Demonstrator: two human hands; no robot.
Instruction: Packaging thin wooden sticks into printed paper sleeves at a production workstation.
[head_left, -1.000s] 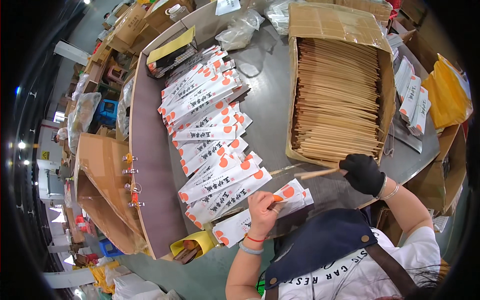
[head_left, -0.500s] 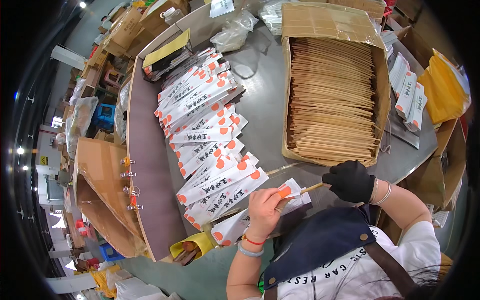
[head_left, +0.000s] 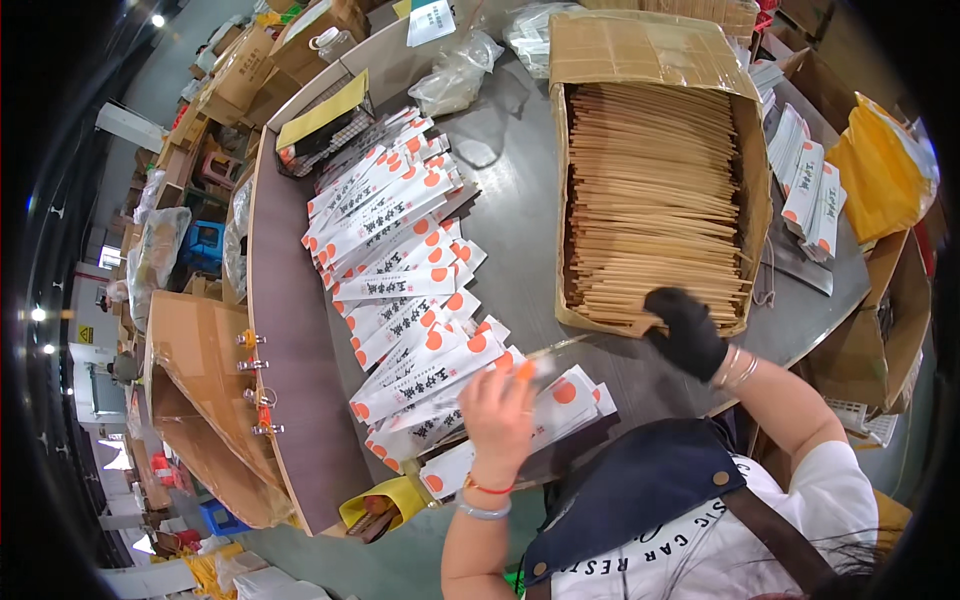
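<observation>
My left hand, blurred by motion, is closed over the near end of the sleeve pile. At its fingertips is the smeared orange-and-white end of a paper sleeve. Beneath and beside that hand lies a stack of white sleeves with orange dots. My right hand, in a black glove, is over the front edge of an open carton packed with thin wooden sticks. Its thumb and fingers are apart, with no stick seen between them. A long overlapping row of printed sleeves covers the table's left part.
A wire basket and clear plastic bags stand at the back. More sleeves and a yellow bag are beyond the carton on the right. A yellow pouch hangs by the low left panel.
My left hand has moved left toward the sleeve row. My right hand has let go of the stick pushed into the sleeve and risen to the carton's front edge.
</observation>
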